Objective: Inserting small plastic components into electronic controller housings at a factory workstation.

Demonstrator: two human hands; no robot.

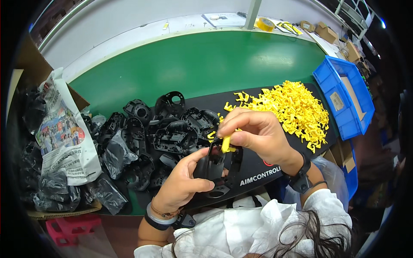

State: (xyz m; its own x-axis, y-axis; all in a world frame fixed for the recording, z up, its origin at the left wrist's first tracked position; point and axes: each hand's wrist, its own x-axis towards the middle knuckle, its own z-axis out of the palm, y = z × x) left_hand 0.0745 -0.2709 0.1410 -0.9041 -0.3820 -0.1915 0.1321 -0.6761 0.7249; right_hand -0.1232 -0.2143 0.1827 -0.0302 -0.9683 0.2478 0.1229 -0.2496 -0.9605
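Observation:
My left hand [186, 182] grips a black game controller shell [217, 165] by its near left side and tilts it up above the mat. Between thumb and forefinger, my right hand [258, 133] pinches a small yellow plastic clip [225, 144] at the shell's upper edge. Whether the clip is seated in the shell or only touching it, I cannot tell. A big heap of loose yellow clips [297, 109] lies to the right of my hands. On the left, several more black shells [174, 135] are piled together, some in clear plastic bags.
A black mat [254, 165] covers part of the green tabletop [189, 60]. At left stands a cardboard box [79, 96] with bagged black parts and a newspaper sheet [64, 133]. A blue bin [344, 96] sits at the right edge. Yellow tape [265, 24] lies on the back ledge.

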